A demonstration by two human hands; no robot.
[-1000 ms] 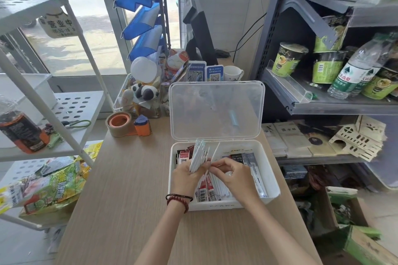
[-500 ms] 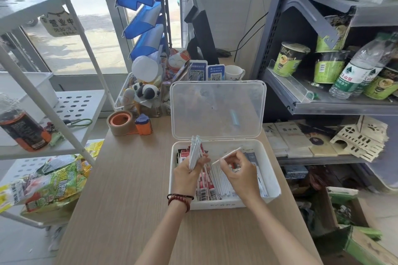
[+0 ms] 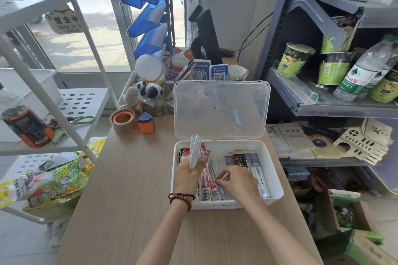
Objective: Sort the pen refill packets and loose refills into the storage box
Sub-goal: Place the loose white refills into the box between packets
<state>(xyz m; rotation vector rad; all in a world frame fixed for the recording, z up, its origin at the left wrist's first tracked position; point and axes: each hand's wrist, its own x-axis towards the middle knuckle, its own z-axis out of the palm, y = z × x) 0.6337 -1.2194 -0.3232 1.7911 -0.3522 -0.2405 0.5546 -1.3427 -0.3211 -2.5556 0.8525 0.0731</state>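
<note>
Inside white plastic box [image 3: 273,170], left hand [image 3: 189,175] grips slim packets [image 3: 195,150].

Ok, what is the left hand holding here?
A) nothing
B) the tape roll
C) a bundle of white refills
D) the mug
C: the left hand grips a bundle of white refills, standing upright over the left end of the box.
</note>
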